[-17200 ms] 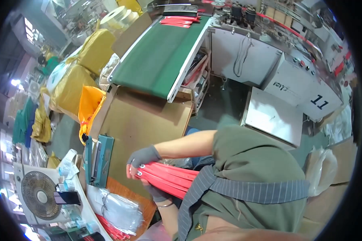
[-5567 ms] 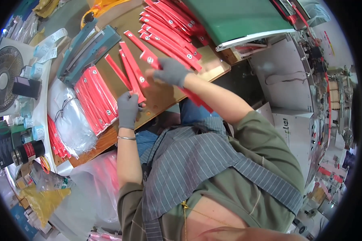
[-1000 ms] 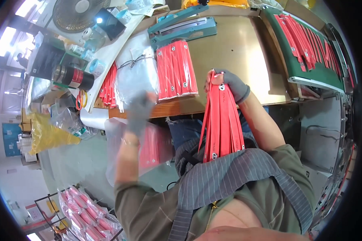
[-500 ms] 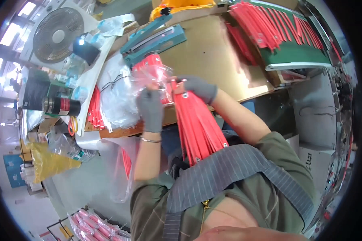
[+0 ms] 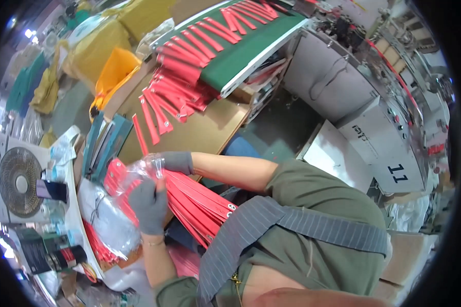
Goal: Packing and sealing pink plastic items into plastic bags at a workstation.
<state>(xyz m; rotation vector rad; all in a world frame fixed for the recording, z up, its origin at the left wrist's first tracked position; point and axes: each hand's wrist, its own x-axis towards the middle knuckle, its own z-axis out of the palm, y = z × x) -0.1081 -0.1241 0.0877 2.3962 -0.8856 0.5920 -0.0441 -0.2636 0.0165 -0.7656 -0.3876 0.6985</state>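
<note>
A thick bundle of long red strips with metal eyelets (image 5: 195,202) slants from my hands down to my lap. My right hand (image 5: 175,162), in a grey fingerless glove, is closed round the bundle's upper end. Crinkled clear plastic, a bag (image 5: 134,173), lies against that end and partly covers the right fingertips. My left hand (image 5: 147,205), gloved alike, is closed at the edge of the plastic, its thumb against the bundle. More red strips (image 5: 116,176) lie just beyond the left hand, partly under the plastic.
A green conveyor belt (image 5: 241,51) carries spaced red strips, with a heap of strips (image 5: 176,92) at its end on the brown tabletop (image 5: 220,123). A teal bench sealer (image 5: 119,137) stands behind the bag. At left are stacked clear bags (image 5: 105,215), a fan (image 5: 19,179) and a dark flask (image 5: 66,258).
My view has swung toward the right. The clear bag, earlier by my left hand, now reaches the bundle's upper end and my right fingers. The bundle stays in my right hand.
</note>
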